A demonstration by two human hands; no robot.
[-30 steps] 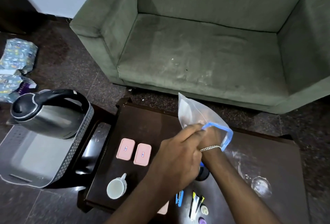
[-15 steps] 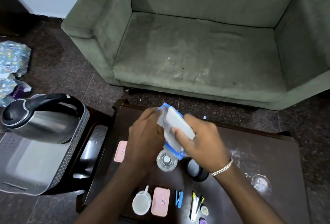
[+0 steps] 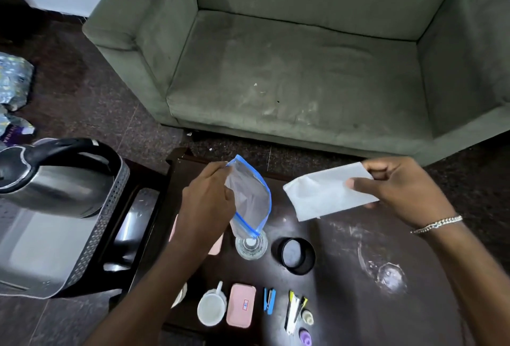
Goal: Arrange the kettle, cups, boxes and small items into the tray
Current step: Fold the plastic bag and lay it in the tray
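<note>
Both hands up over table, each holding sth.
Near edge: white cup [image 3: 211,310], pink box [image 3: 240,309]. L hand [image 3: 205,203] pinches blue-edged bag [image 3: 249,196]; R hand [image 3: 401,188] grips white sheet [image 3: 321,194]. Kettle [image 3: 52,177] in tray [image 3: 91,249], far left.

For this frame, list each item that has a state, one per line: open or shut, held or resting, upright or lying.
left hand: holding the zip bag
zip bag: open, held above the table
right hand: holding the white sheet
white sheet: held, off the table
kettle: upright in the tray, lid shut
tray: beside the table
white cup: upright on the table
pink box: shut, lying flat
black cup: upright
clear glass: upright
</note>
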